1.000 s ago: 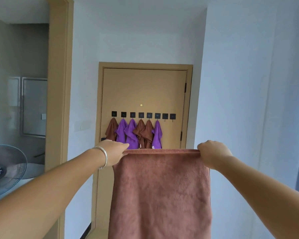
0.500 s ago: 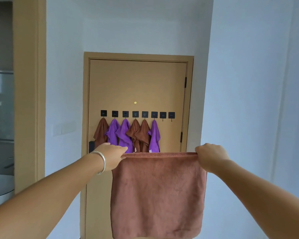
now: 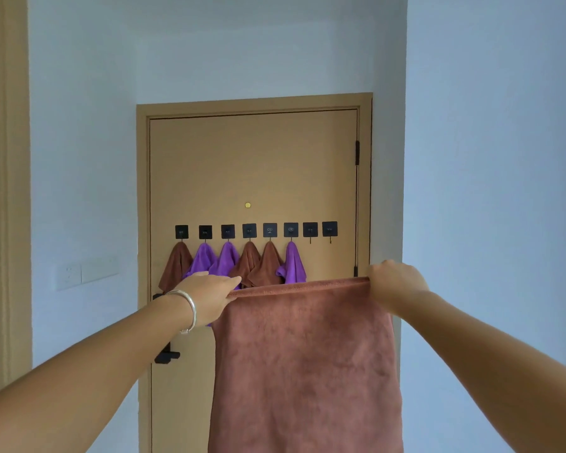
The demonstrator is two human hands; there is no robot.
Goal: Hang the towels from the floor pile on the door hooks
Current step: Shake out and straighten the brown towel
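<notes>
Hooks first, since they're doing the holding here: eight square black hooks (image 3: 249,230) are running in a row across the middle of the tan door (image 3: 252,165), and six of them are carrying towels. From the door's left edge it's going brown towel (image 3: 176,263), purple (image 3: 203,258), purple (image 3: 226,258), brown (image 3: 249,261), brown (image 3: 268,263), purple (image 3: 293,263). All six are bunching into soft pointed drapes from their hooks. The two hooks nearest the hinge edge, (image 3: 310,230) and (image 3: 329,229), are showing only their thin metal prongs.

Out in front of the door, the person is holding up a rust-brown towel (image 3: 304,364) by its top corners. The left hand (image 3: 206,294) is pinching the left corner between thumb and fingers, and there's a silver bangle (image 3: 190,310) sitting on that wrist. The right hand (image 3: 394,284) is curling into a fist around the right corner. The top hem is stretching almost straight between them, and the rest is hanging flat as a plush, fuzzy rectangle, covering the lower right part of the door and the bottoms of a few hung towels.

Door surface is looking smooth and matte, with a little round brass peephole (image 3: 247,205) above the hook row and a black handle (image 3: 167,354) poking out near the left edge, partly behind the left forearm. White wall switches (image 3: 87,273) are sitting on the wall to the left.
</notes>
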